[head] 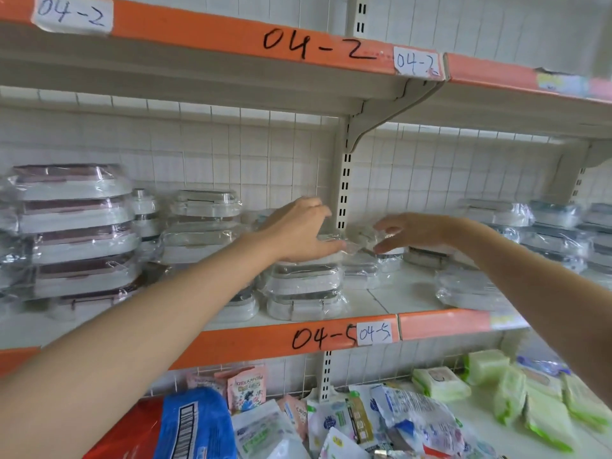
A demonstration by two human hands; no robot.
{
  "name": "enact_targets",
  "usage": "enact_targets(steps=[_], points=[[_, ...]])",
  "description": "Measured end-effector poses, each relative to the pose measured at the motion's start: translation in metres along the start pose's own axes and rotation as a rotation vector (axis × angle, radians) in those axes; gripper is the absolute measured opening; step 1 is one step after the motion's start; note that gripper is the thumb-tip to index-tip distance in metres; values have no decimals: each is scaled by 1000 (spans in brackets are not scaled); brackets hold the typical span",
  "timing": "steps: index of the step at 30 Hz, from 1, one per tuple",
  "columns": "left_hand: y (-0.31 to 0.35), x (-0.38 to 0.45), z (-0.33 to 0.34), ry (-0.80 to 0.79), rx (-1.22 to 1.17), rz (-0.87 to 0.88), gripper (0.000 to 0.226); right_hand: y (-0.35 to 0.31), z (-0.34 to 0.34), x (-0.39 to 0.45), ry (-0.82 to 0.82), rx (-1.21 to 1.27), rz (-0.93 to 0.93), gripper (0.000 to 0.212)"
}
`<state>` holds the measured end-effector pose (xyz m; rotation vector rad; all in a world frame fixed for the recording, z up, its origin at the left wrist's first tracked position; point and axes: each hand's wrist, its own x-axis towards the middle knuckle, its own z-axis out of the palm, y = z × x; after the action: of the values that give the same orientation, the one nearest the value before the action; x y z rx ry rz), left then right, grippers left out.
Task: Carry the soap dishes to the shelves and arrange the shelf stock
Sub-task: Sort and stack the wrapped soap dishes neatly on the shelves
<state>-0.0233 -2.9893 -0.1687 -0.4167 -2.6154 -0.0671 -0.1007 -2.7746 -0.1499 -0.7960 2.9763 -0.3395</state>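
— What's the left hand [298, 230] doing?

— It lies palm down on the top of a short stack of soap dishes [306, 286], fingers straight and spread, thumb along the near side. It presses on it; nothing is curled round it.

— And the right hand [407, 231]?

— It hangs open just beside, fingers loose, fingertips touching or nearly touching the crinkled wrap of another dish [364, 241]. I can't tell which; the picture is blurred there.

— Where does that stack sit?

— Near the front edge of the shelf [374, 301], by the upright post [344, 193]. Taller stacks [79, 233] stand toward the left end, and more stand at the right end [556, 240].

— How would they handle?

— Light, I'd judge, and stiff: hard plastic boxes, each in clear film. The film looks slippery, so a stack could slide apart if pushed from the top alone. I'd take it by both short ends, low down, not by the loose wrap.

— Below?

— Mixed packets [364, 425] and green packs [440, 384] on the lower shelf.
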Motion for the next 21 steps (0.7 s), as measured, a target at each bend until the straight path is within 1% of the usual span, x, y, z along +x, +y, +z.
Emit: enact_targets(steps=[3,5,8,11,15,18,21], points=[[27,13,13,29,-77,102,63,19,2,-11,14,-92,96,66],[45,19,23,35,-118,175,57,28,6,-19,27,-166,160,60],[69,24,41,-4,-142,248,49,45,12,-28,64,-238,277,58],[80,32,62,-122,-182,210,51,65,14,-37,72,-195,356,58],[86,48,83,-206,-281,109,49,90,14,-43,101,-162,375,61],[92,57,87,-264,-293,37,48,106,21,-50,123,-97,389,65],[98,65,80,-350,-280,-24,53,114,19,-59,124,-15,419,74]])
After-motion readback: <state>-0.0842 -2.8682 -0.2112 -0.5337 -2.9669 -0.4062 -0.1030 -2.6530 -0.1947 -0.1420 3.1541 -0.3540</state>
